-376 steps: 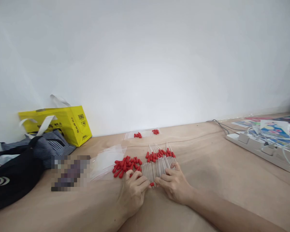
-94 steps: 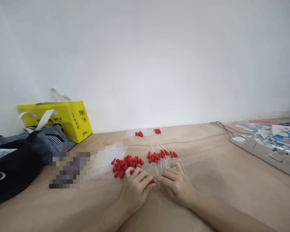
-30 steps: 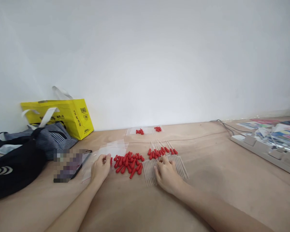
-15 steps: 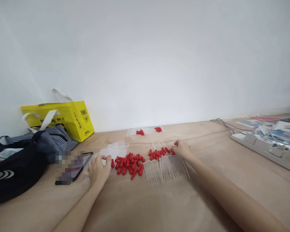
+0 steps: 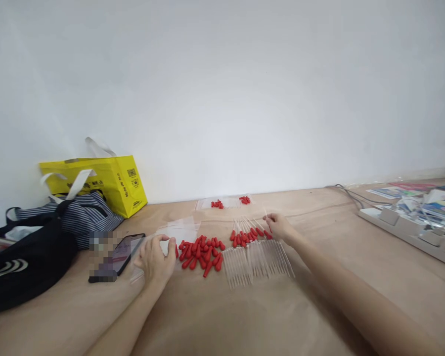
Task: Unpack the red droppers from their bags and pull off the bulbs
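Observation:
My right hand (image 5: 278, 225) pinches a dropper with a thin clear tube, whose tip pokes up past the fingers. Just left of it lie finished droppers (image 5: 249, 235) with red rubber bulbs, their tubes pointing to the wall. Nearer to me, bare clear tubes (image 5: 257, 260) lie side by side in a row. My left hand (image 5: 155, 259) is open, thumb and fingers apart, with nothing seen in it. It rests over a clear plastic bag (image 5: 138, 273), beside a heap of loose red rubber bulbs (image 5: 202, 253).
By the wall lies a clear bag (image 5: 230, 201) with more red bulbs and tubes. To the left are a phone (image 5: 124, 254), a black cap (image 5: 29, 262), a striped bag (image 5: 85, 217) and a yellow bag (image 5: 126, 183). A white power strip (image 5: 404, 230) lies right.
The view has shifted slightly. My right hand stays by the finished droppers, and a thin tube now shows above its fingers. My left hand's fingers have spread from a curl near the bulbs.

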Motion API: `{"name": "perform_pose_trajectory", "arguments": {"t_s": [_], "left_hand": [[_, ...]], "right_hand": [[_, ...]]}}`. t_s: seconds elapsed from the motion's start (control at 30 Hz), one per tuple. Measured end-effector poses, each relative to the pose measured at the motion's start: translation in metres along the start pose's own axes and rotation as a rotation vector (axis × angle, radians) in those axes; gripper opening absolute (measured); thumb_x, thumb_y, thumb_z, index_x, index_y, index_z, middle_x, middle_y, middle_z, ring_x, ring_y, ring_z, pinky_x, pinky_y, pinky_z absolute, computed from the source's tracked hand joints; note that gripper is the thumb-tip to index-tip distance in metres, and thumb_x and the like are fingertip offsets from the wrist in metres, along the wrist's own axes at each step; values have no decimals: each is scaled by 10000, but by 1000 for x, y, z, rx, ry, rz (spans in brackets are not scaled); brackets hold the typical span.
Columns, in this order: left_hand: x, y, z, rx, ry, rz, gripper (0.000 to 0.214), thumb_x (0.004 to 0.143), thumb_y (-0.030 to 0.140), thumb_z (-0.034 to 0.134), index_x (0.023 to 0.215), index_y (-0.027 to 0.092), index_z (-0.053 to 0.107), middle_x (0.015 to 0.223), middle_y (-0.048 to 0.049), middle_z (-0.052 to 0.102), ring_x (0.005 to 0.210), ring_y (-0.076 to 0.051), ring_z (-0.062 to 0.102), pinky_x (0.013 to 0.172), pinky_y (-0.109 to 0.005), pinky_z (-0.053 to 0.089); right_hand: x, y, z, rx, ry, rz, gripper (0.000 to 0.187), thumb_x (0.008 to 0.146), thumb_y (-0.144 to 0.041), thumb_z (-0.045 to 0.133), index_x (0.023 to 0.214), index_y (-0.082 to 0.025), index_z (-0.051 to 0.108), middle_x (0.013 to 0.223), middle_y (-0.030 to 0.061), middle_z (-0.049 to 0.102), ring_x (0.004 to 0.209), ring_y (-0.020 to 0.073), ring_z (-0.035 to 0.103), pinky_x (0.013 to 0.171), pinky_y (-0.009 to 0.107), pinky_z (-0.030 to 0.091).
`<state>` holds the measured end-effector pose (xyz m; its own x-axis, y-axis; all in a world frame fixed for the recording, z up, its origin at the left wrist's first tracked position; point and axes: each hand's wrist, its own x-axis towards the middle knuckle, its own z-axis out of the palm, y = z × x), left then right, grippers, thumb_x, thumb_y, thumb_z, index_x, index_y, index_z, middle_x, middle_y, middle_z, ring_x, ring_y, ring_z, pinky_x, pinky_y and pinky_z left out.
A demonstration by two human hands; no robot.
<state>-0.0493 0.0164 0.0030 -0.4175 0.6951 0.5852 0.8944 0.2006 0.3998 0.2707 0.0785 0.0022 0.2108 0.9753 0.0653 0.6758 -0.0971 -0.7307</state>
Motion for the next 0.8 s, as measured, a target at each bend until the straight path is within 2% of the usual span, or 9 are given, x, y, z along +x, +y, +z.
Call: {"name": "perform_pose_trajectory", "arguments": {"t_s": [0.1, 0.2, 0.27, 0.33, 0.4, 0.53, 0.63, 0.7, 0.8], "left_hand": [[-13, 14, -3, -93, 51, 155, 203, 766, 332, 424, 821, 180, 547, 908, -80, 613, 941, -273, 495, 796, -405, 300], [-39, 37, -10, -208, -6, 371, 200, 800, 323, 416, 818, 202, 575, 869, -55, 636, 876, -242, 520, 773, -393, 286], [-60, 52, -16, -290, -87, 558, 188, 819, 312, 430, 891, 222, 579, 920, -39, 642, 906, -222, 518, 801, -386, 263], [-78, 64, -21, -345, -173, 744, 218, 810, 309, 481, 1003, 243, 556, 965, -23, 641, 936, -209, 511, 834, -384, 234], [-91, 72, -23, -416, -204, 838, 228, 808, 314, 502, 1023, 256, 553, 924, -3, 656, 900, -193, 524, 849, -384, 214], [-98, 78, -19, -561, -101, 819, 170, 848, 296, 448, 836, 256, 613, 697, 36, 666, 713, -153, 541, 822, -381, 210], [-94, 77, -16, -558, -68, 823, 161, 836, 286, 472, 777, 248, 617, 655, 43, 663, 674, -148, 542, 793, -376, 214], [-92, 77, -15, -554, -48, 833, 159, 834, 286, 476, 768, 247, 615, 653, 46, 663, 672, -150, 543, 787, -378, 214], [-92, 78, -15, -558, -37, 861, 188, 848, 289, 452, 759, 247, 612, 650, 48, 661, 669, -148, 539, 802, -384, 209]], "right_hand": [[-32, -1, -6, 223, -39, -113, 261, 892, -284, 347, 972, -137, 547, 775, 26, 627, 719, 129, 597, 636, 233, 462], [-69, -1, 0, 409, -65, -224, 221, 783, -378, 527, 826, -164, 556, 771, 10, 633, 711, 121, 587, 638, 221, 450], [-91, -1, 9, 757, -164, -353, 267, 660, -408, 653, 729, -168, 560, 681, 9, 625, 625, 128, 568, 591, 243, 436], [-108, -2, 20, 891, -229, -356, 272, 595, -393, 710, 666, -172, 569, 631, 5, 625, 591, 126, 557, 581, 251, 425], [-118, -4, 28, 929, -268, -319, 267, 558, -380, 738, 638, -170, 593, 599, -3, 624, 545, 110, 536, 546, 237, 407], [-121, -3, 27, 893, -314, -309, 254, 567, -390, 730, 650, -170, 635, 594, -4, 634, 543, 105, 533, 536, 227, 399], [-114, 4, 16, 771, -284, -364, 251, 622, -415, 690, 664, -170, 652, 610, 8, 643, 563, 120, 548, 554, 243, 404], [-111, 9, 7, 607, -236, -494, 231, 684, -404, 646, 679, -173, 659, 627, 17, 645, 592, 132, 555, 585, 260, 398], [-113, 13, 3, 203, -75, -818, 168, 797, -308, 540, 778, -198, 665, 656, 20, 635, 645, 137, 535, 679, 304, 344]]}}
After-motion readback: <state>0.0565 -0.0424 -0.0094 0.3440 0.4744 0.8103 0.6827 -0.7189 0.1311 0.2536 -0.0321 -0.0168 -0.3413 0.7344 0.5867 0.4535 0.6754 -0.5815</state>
